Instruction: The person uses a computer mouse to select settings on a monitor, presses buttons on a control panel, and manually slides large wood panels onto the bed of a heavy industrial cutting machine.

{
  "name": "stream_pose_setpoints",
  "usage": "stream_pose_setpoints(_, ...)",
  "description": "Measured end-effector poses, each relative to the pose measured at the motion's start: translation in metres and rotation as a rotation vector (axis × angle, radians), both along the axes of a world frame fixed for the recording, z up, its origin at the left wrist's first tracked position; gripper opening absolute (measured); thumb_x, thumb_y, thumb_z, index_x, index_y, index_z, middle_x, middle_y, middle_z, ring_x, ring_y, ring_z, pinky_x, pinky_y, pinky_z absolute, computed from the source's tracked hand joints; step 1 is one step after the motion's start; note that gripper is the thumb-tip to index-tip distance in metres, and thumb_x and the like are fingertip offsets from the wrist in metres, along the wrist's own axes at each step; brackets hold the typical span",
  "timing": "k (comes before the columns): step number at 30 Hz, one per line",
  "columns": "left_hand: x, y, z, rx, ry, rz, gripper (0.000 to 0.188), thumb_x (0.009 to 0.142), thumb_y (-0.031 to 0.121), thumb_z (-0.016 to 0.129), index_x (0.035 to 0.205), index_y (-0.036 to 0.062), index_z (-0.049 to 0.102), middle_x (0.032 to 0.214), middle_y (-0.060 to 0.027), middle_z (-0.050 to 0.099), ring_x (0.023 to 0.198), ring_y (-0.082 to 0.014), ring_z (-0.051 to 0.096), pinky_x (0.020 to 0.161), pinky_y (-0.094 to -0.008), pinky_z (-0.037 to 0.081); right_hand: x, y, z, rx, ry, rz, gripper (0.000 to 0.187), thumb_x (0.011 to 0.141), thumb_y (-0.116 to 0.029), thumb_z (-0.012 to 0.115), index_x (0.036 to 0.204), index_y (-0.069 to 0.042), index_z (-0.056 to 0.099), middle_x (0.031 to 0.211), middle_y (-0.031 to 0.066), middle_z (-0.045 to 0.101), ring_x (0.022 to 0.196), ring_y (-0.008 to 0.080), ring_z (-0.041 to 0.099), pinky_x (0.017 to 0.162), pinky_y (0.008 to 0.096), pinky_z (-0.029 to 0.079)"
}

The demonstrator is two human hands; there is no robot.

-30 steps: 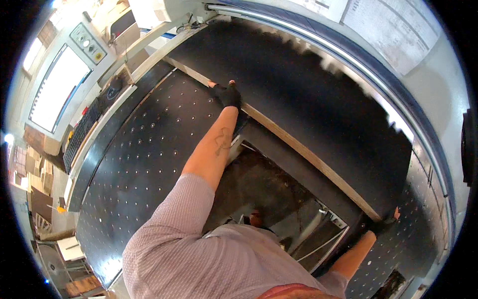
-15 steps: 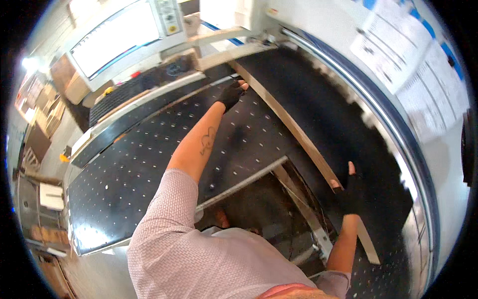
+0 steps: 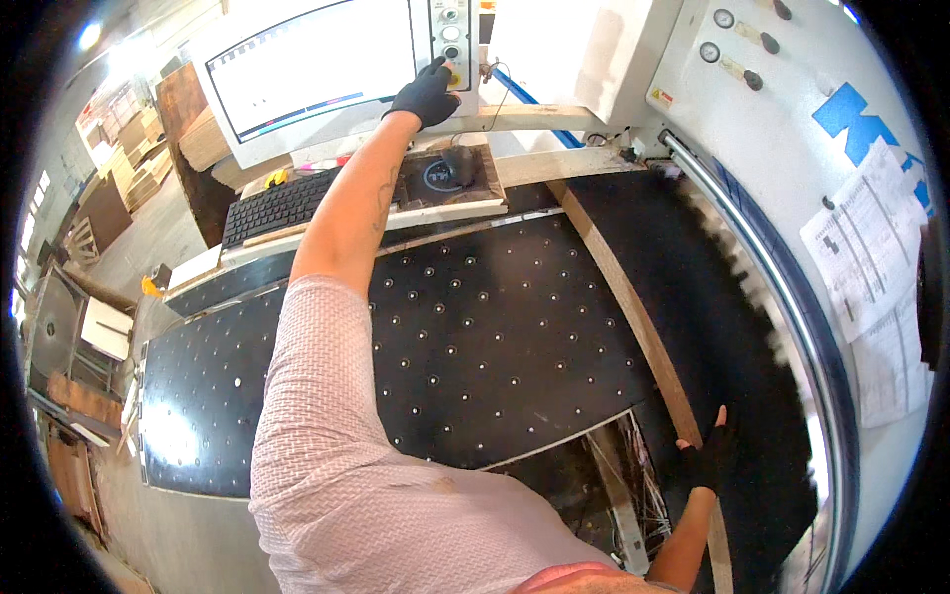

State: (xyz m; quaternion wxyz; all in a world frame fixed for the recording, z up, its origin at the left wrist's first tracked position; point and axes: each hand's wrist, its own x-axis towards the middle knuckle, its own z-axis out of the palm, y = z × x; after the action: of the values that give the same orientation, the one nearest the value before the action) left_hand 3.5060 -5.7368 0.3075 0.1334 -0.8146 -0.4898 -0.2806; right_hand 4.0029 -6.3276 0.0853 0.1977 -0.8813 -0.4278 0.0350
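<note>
My left hand [image 3: 426, 97], in a black fingerless glove, is stretched out to the button panel [image 3: 451, 30] beside the monitor. A fingertip is at the lowest, yellow-ringed button; the hand holds nothing. At the lower right, my right hand [image 3: 705, 457], gloved the same way, lies over a long narrow wooden strip [image 3: 633, 309]. Its thumb is at the strip's left edge and a finger points forward, apart from it, on the right; the other fingers are hard to make out. The strip lies lengthwise on a black machine table [image 3: 495, 337] dotted with small round studs.
A monitor [image 3: 317, 64] stands at the back, with a black keyboard [image 3: 277, 206] on a ledge before it. Along the right runs a metal rail [image 3: 807, 327] under a white machine housing with papers [image 3: 861, 247]. An opening [image 3: 569, 485] in the table is near my body.
My left hand has left the strip's far end and moved up to the button panel. My right hand stays at the strip's near part. The view has shifted, showing more of the monitor.
</note>
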Motion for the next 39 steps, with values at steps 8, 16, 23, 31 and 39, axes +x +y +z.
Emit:
stream_pose_setpoints(8, 0.045, 0.025, 0.020, 0.097, 0.156, 0.179, 0.080, 0.090, 0.034, 0.070, 0.157, 0.0068, 0.036, 0.169, -0.0211, 0.027, 0.155, -0.0408, 0.029, 0.121, -0.0572, 0.034, -0.003, 0.002, 0.013, -0.140, -0.107, -0.057, 0.125, 0.058, -0.023, 0.098, 0.163, -0.012, 0.031, 0.165, 0.0244, 0.037, 0.153, 0.0438, 0.034, 0.123, 0.0489, 0.034)
stream_pose_setpoints(16, 0.061, 0.000, 0.075, -0.073, 0.247, 0.262, 0.065, 0.093, 0.047, 0.066, 0.146, 0.0119, 0.056, 0.141, -0.0169, 0.065, 0.130, -0.0374, 0.062, 0.109, -0.0550, 0.046, -0.007, -0.001, 0.015, -0.180, -0.147, -0.047, 0.126, 0.056, -0.026, 0.098, 0.163, -0.012, 0.032, 0.163, 0.0246, 0.039, 0.148, 0.0446, 0.040, 0.120, 0.0498, 0.038)
stream_pose_setpoints(23, 0.092, -0.094, -0.002, -0.089, 0.369, -0.229, 0.065, 0.094, 0.053, 0.066, 0.143, 0.0106, 0.059, 0.134, -0.0199, 0.068, 0.123, -0.0363, 0.067, 0.106, -0.0493, 0.051, -0.012, -0.001, 0.013, -0.156, -0.090, -0.069, 0.126, 0.061, -0.026, 0.096, 0.166, -0.021, 0.026, 0.167, 0.0215, 0.034, 0.150, 0.0443, 0.038, 0.121, 0.0516, 0.037)
stream_pose_setpoints(31, 0.085, -0.259, -0.153, -0.492, 0.464, -0.618, 0.062, 0.095, 0.050, 0.066, 0.142, 0.0102, 0.059, 0.131, -0.0205, 0.068, 0.124, -0.0391, 0.064, 0.104, -0.0497, 0.051, 0.020, -0.022, -0.014, -0.169, -0.148, -0.057, 0.126, 0.066, -0.034, 0.096, 0.167, -0.022, 0.022, 0.168, 0.0201, 0.032, 0.150, 0.0424, 0.039, 0.120, 0.0503, 0.039)
stream_pose_setpoints(39, -0.037, -0.376, -0.285, -0.617, 0.009, -0.422, 0.060, 0.090, 0.031, 0.077, 0.141, 0.0065, 0.056, 0.145, -0.0254, 0.055, 0.134, -0.0422, 0.054, 0.111, -0.0478, 0.046, 0.031, -0.018, -0.037, -0.011, -0.219, 0.071, 0.116, 0.071, -0.051, 0.090, 0.165, -0.021, 0.029, 0.166, 0.0195, 0.034, 0.153, 0.0443, 0.031, 0.125, 0.0572, 0.028)
